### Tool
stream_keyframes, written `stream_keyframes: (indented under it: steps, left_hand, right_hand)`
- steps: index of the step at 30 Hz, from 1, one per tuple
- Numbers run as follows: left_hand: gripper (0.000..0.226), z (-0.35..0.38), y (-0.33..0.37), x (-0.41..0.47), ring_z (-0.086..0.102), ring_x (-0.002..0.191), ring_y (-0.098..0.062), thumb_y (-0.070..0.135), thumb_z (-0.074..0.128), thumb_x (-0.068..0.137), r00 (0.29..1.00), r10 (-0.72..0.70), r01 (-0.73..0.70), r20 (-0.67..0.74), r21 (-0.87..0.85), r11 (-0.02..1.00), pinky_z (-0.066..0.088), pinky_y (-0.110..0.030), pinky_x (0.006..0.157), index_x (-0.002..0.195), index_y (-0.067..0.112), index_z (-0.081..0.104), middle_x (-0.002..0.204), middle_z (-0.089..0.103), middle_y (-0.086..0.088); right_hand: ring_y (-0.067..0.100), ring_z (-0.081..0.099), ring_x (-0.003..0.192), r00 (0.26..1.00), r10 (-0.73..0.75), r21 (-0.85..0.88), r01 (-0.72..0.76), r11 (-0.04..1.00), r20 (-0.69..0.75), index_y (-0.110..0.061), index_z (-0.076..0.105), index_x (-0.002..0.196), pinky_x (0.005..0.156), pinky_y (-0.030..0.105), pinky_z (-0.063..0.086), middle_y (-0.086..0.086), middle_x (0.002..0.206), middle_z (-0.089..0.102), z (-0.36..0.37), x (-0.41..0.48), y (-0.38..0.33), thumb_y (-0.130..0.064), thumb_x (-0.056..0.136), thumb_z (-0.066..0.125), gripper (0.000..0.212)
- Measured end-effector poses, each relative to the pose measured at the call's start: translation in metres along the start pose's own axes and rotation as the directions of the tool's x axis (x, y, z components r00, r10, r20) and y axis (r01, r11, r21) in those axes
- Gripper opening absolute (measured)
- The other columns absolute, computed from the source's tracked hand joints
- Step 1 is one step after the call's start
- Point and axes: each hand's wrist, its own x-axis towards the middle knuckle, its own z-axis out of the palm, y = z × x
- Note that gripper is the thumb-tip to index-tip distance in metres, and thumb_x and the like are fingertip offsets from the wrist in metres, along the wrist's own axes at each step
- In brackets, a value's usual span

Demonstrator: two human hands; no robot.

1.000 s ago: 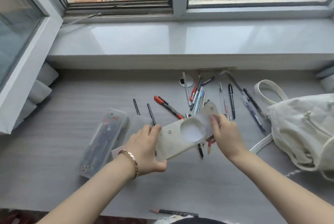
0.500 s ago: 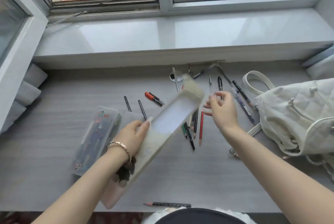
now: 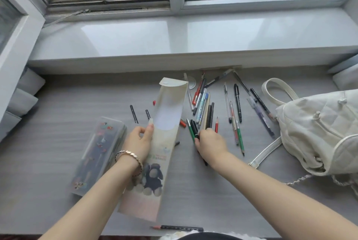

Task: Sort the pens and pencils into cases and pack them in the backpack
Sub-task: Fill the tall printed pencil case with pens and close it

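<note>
A long cream pencil case (image 3: 166, 123) with a clear window and a bear print lies lengthwise on the grey desk, its flap end pointing to the window. My left hand (image 3: 138, 143) holds its left edge, thumb on the front. Loose pens and pencils (image 3: 205, 104) lie scattered right of the case. My right hand (image 3: 211, 143) is down on their near end, fingers curled round a black pen (image 3: 194, 128) beside a green pencil (image 3: 190, 130). A clear plastic case (image 3: 98, 152) with stickers lies at the left. The white quilted backpack (image 3: 319, 133) sits at the right.
A dark pencil (image 3: 178, 227) lies at the desk's front edge. Two short black caps (image 3: 133, 114) rest left of the cream case. The pale window sill (image 3: 174, 36) runs behind the desk. The backpack's straps (image 3: 271, 148) trail across the desk near the pens.
The cream case went from being held up in both hands to lying lengthwise under my left hand. My right hand let go of it and dropped onto the pens.
</note>
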Motion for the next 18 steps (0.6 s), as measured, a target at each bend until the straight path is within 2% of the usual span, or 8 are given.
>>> stream_keyframes:
  steps: [3, 5, 6, 7, 9, 12, 15, 18]
  left_hand:
    - [0.034, -0.003, 0.001, 0.007, 0.043, 0.058, -0.01, 0.044, 0.041, 0.092, 1.0, -0.006, 0.006, -0.024, -0.017, 1.0, 0.03, -0.025, 0.053, 0.071, 0.018, 0.047, 0.065, 0.048, 0.002]
    - [0.033, -0.007, -0.001, 0.01, 0.043, 0.058, -0.011, 0.043, 0.039, 0.093, 0.999, -0.004, 0.004, -0.035, 0.001, 1.0, 0.03, -0.026, 0.052, 0.075, 0.016, 0.048, 0.065, 0.048, 0.001]
    - [0.032, -0.008, -0.002, 0.011, 0.043, 0.058, -0.011, 0.042, 0.038, 0.094, 0.999, 0.004, -0.004, -0.035, 0.007, 1.0, 0.03, -0.026, 0.052, 0.079, 0.016, 0.049, 0.067, 0.048, 0.0]
    - [0.03, -0.009, -0.004, 0.013, 0.043, 0.059, -0.01, 0.041, 0.038, 0.094, 0.999, 0.012, -0.012, -0.034, 0.003, 1.0, 0.03, -0.025, 0.052, 0.085, 0.016, 0.05, 0.069, 0.049, 0.0]
    - [0.026, -0.01, -0.005, 0.016, 0.043, 0.059, -0.008, 0.038, 0.037, 0.095, 0.999, 0.034, -0.034, -0.025, -0.019, 0.999, 0.031, -0.021, 0.053, 0.094, 0.016, 0.052, 0.069, 0.05, 0.002]
    - [0.025, -0.009, -0.006, 0.021, 0.042, 0.057, -0.011, 0.036, 0.037, 0.095, 0.997, 0.07, -0.071, -0.007, -0.038, 0.997, 0.032, -0.023, 0.053, 0.093, 0.017, 0.054, 0.067, 0.049, 0.0]
    - [0.022, -0.005, -0.005, 0.029, 0.042, 0.058, -0.016, 0.036, 0.038, 0.095, 0.996, 0.088, -0.087, 0.019, -0.059, 0.995, 0.032, -0.025, 0.053, 0.082, 0.026, 0.053, 0.067, 0.049, -0.004]
    - [0.02, -0.001, 0.0, 0.034, 0.044, 0.057, -0.012, 0.034, 0.04, 0.095, 0.997, 0.078, -0.076, 0.022, -0.091, 0.993, 0.033, -0.023, 0.053, 0.086, 0.022, 0.054, 0.066, 0.051, 0.002]
  right_hand:
    - [0.032, 0.059, 0.092, 0.993, 0.104, -0.029, -0.103, 0.994, 0.062, -0.001, 0.057, 0.093, 0.069, 0.033, 0.046, 0.015, 0.101, 0.058, 0.0, 0.009, -0.007, -0.012, 0.089, 0.046, 0.016]
    - [0.029, 0.055, 0.077, 0.983, 0.153, -0.02, -0.151, 0.988, 0.102, -0.005, 0.047, 0.069, 0.06, 0.029, 0.042, 0.01, 0.083, 0.052, -0.004, 0.011, -0.007, -0.014, 0.085, 0.048, 0.018]
    - [0.027, 0.051, 0.07, 0.98, 0.167, 0.002, -0.168, 0.986, 0.109, -0.008, 0.042, 0.063, 0.056, 0.027, 0.04, 0.008, 0.076, 0.049, -0.008, 0.012, -0.007, -0.015, 0.083, 0.047, 0.022]
    - [0.026, 0.049, 0.067, 0.978, 0.173, 0.044, -0.179, 0.983, 0.112, -0.008, 0.042, 0.064, 0.054, 0.026, 0.039, 0.007, 0.073, 0.048, -0.011, 0.015, -0.006, -0.016, 0.083, 0.045, 0.021]
    - [0.025, 0.05, 0.065, 0.983, 0.163, 0.183, -0.176, 0.967, 0.084, -0.005, 0.046, 0.078, 0.053, 0.026, 0.039, 0.008, 0.073, 0.049, -0.022, 0.021, -0.005, -0.016, 0.088, 0.04, 0.016]
    - [0.029, 0.052, 0.072, 0.978, 0.206, 0.379, -0.184, 0.907, -0.02, -0.001, 0.044, 0.097, 0.057, 0.03, 0.038, 0.011, 0.083, 0.051, -0.037, 0.043, 0.001, -0.012, 0.092, 0.036, 0.015]
    - [0.027, 0.048, 0.069, 0.968, 0.239, 0.362, -0.196, 0.911, -0.076, -0.003, 0.046, 0.088, 0.052, 0.028, 0.034, 0.015, 0.085, 0.055, -0.044, 0.071, 0.0, -0.013, 0.092, 0.039, 0.013]
    - [0.029, 0.05, 0.073, 0.964, 0.251, 0.238, -0.224, 0.945, -0.087, -0.001, 0.053, 0.093, 0.06, 0.028, 0.037, 0.015, 0.088, 0.058, -0.044, 0.094, -0.008, -0.017, 0.092, 0.046, 0.018]
